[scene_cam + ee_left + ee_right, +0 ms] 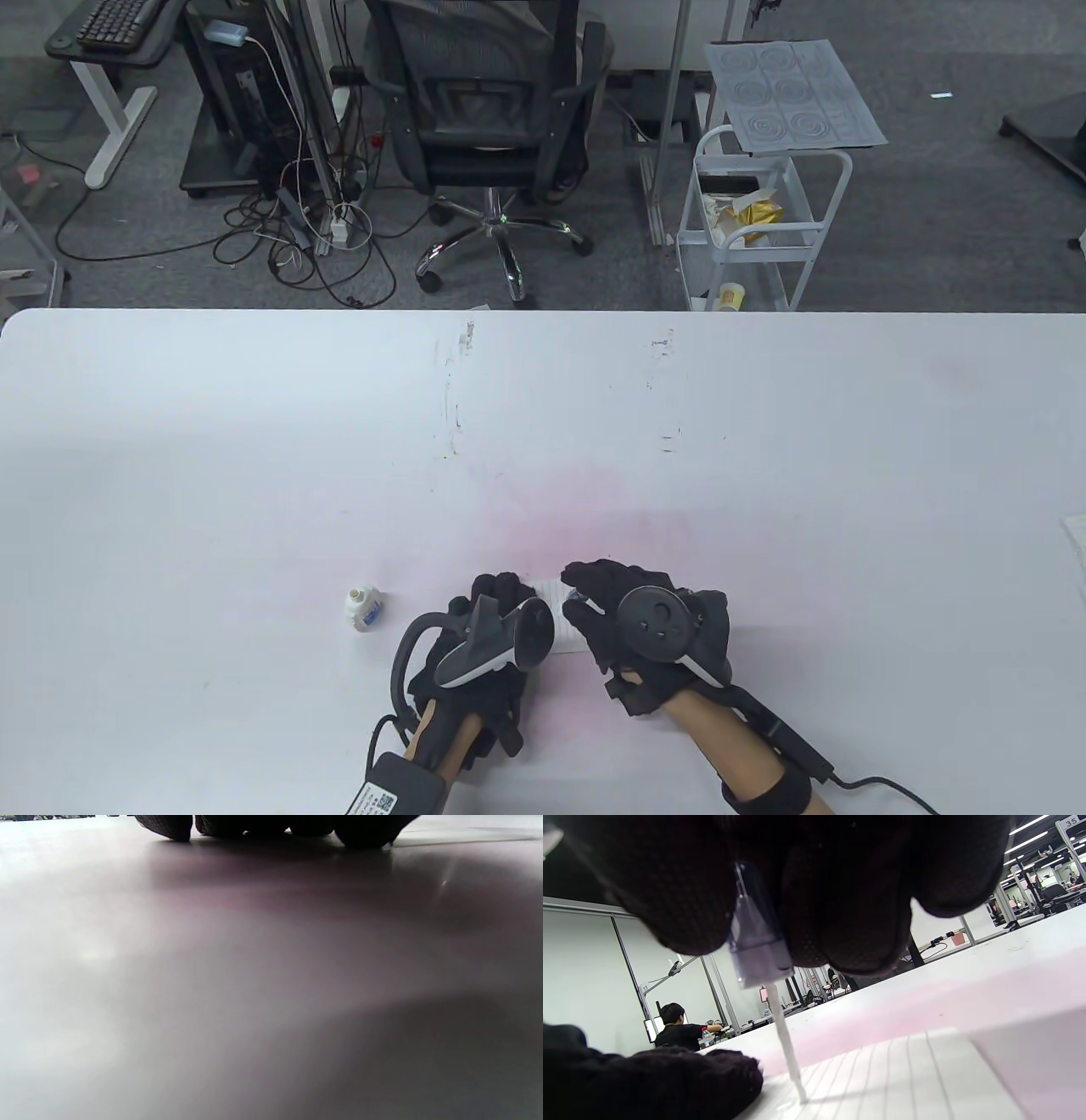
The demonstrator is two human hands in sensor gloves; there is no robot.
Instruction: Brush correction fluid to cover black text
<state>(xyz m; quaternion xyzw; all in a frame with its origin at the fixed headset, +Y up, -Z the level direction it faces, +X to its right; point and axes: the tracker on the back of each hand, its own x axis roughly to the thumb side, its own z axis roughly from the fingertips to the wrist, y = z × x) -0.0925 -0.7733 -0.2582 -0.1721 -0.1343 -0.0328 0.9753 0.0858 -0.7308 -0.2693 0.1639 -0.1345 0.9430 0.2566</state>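
White bottle [362,607] uncapped, upright; brush [787,1043] tip touching lined paper [916,1077].

– What do the hands look like?
– Both wear black knit gloves. The left hand [475,654] carries a grey-and-black tracker; the right hand [645,637] has a round black one.
– Anything else?
– Bare forearms, black cables, and a labelled box, perhaps a battery, at the left wrist.

White table [764,441] with scuff marks and a faint pink tint near the front middle. On it: small white correction fluid bottle [362,608], uncapped, front left of centre; lined paper [562,632] just right of it; white object [1076,543] at right edge, cropped.
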